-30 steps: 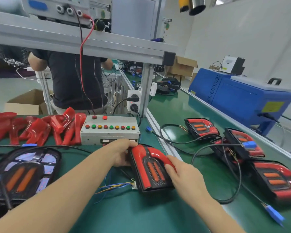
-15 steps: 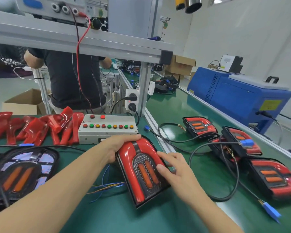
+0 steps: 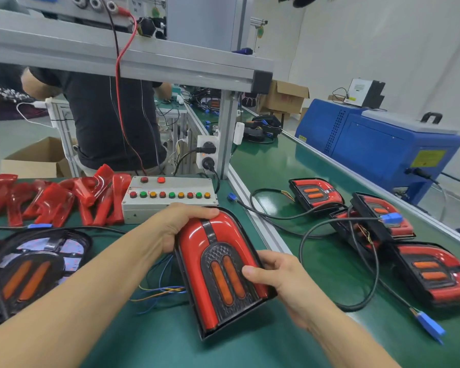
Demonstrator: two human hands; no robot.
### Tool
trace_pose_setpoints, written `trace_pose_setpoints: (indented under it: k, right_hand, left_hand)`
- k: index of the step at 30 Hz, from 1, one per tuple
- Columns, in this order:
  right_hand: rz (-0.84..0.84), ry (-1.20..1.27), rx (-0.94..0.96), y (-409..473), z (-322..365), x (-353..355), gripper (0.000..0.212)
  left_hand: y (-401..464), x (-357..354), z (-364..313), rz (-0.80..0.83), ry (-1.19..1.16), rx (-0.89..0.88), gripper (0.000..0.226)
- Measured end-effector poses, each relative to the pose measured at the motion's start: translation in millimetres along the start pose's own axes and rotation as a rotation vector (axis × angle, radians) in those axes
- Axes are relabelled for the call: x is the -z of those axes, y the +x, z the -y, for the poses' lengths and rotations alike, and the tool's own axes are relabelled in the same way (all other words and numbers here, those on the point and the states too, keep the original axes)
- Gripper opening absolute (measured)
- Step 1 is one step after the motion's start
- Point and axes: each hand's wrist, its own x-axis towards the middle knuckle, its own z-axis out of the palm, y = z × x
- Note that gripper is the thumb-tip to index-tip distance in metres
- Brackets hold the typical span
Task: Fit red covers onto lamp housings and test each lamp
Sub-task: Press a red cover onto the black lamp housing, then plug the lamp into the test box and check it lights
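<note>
Head view: lamp housing (image 3: pixel 221 272) with red cover (image 3: pixel 197 235) fitted, held over green tabletop (image 3: pixel 144 341), long axis running near-to-far, left hand (image 3: pixel 175 224) gripping far rounded end, right hand (image 3: pixel 282 282) gripping near right edge.

Blue machine (image 3: pixel 377 144) beyond the green conveyor belt (image 3: pixel 290 168), cardboard boxes (image 3: pixel 284 98), a person in black (image 3: pixel 109 123) behind the frame

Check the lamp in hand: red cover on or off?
On. The red cover arches over the held lamp, around its amber strips.
</note>
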Motion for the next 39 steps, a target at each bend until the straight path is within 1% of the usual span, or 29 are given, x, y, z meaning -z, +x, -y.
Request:
trace_pose_setpoints:
  k: [4, 6, 7, 9, 10, 12, 14, 16, 18, 19, 21, 23, 25, 27, 28, 29, 31, 32, 34, 35, 37, 39]
  right_hand:
    - [-0.067, 0.075, 0.040, -3, 0, -6, 0.021]
    - [-0.133, 0.119, 0.071, -3, 2, -9, 0.022]
    - [-0.178, 0.135, 0.096, -3, 3, -11, 0.024]
    - [-0.257, 0.156, 0.144, -5, 4, -16, 0.032]
    - [-0.269, 0.153, 0.158, -6, 5, -17, 0.040]
    - [-0.217, 0.132, 0.196, -8, 11, -19, 0.057]
    - [-0.074, 0.114, 0.261, -12, 20, -18, 0.065]
    - [0.062, 0.232, 0.270, -12, 27, -17, 0.087]
    - [0.160, 0.419, 0.215, -11, 31, -22, 0.107]
    - [0.174, 0.479, 0.201, -10, 33, -25, 0.111]
    - [0.161, 0.533, 0.214, -7, 37, -33, 0.111]
    - [0.105, 0.561, 0.274, -4, 44, -36, 0.113]
    - [-0.018, 0.618, 0.319, 1, 57, -33, 0.118]
    - [-0.168, 0.721, 0.366, 7, 72, -23, 0.117]
    - [-0.220, 0.770, 0.405, 9, 80, -17, 0.116]
    - [-0.256, 0.803, 0.452, 10, 88, -12, 0.113]
    - [-0.297, 0.867, 0.520, 14, 101, -7, 0.103]
    - [-0.314, 0.901, 0.533, 17, 105, -4, 0.092]
    - [-0.381, 0.959, 0.533, 24, 108, 1, 0.062]
    - [-0.407, 0.986, 0.520, 27, 107, 4, 0.054]
    - [-0.442, 1.004, 0.484, 30, 104, 7, 0.050]
    - [-0.431, 0.980, 0.448, 31, 96, 7, 0.048]
  left_hand:
    - [-3, -6, -3, -0.010, 0.040, -0.063, 0.043]
    - [-4, -11, -3, -0.004, 0.032, -0.111, 0.037]
    - [-4, -14, -2, 0.003, 0.024, -0.129, 0.039]
    - [-5, -22, 4, 0.015, 0.039, -0.167, 0.046]
    - [-6, -26, 5, 0.024, 0.040, -0.178, 0.047]
    - [-9, -30, 2, 0.064, 0.012, -0.192, 0.042]
    - [-12, -31, -5, 0.148, -0.011, -0.192, 0.040]
    - [-16, -33, -12, 0.274, 0.014, -0.189, 0.040]
    - [-18, -40, -16, 0.346, 0.112, -0.192, 0.042]
    - [-18, -44, -17, 0.345, 0.145, -0.195, 0.043]
    - [-21, -46, -20, 0.308, 0.185, -0.222, 0.041]
    - [-24, -41, -25, 0.293, 0.310, -0.343, 0.039]
    - [-33, -21, -37, 0.182, 0.524, -0.497, 0.037]
    - [-46, 16, -51, 0.051, 0.728, -0.569, 0.029]
    - [-55, 40, -58, 0.020, 0.862, -0.578, 0.026]
    - [-65, 63, -62, 0.019, 1.013, -0.553, 0.031]
    - [-86, 105, -63, 0.099, 1.280, -0.420, 0.046]
    - [-96, 119, -59, 0.164, 1.370, -0.362, 0.050]
    - [-114, 135, -46, 0.266, 1.437, -0.313, 0.053]
    - [-120, 141, -38, 0.299, 1.457, -0.300, 0.055]
    - [-127, 146, -16, 0.388, 1.610, -0.253, 0.060]
    - [-127, 145, 10, 0.483, 1.774, -0.233, 0.064]
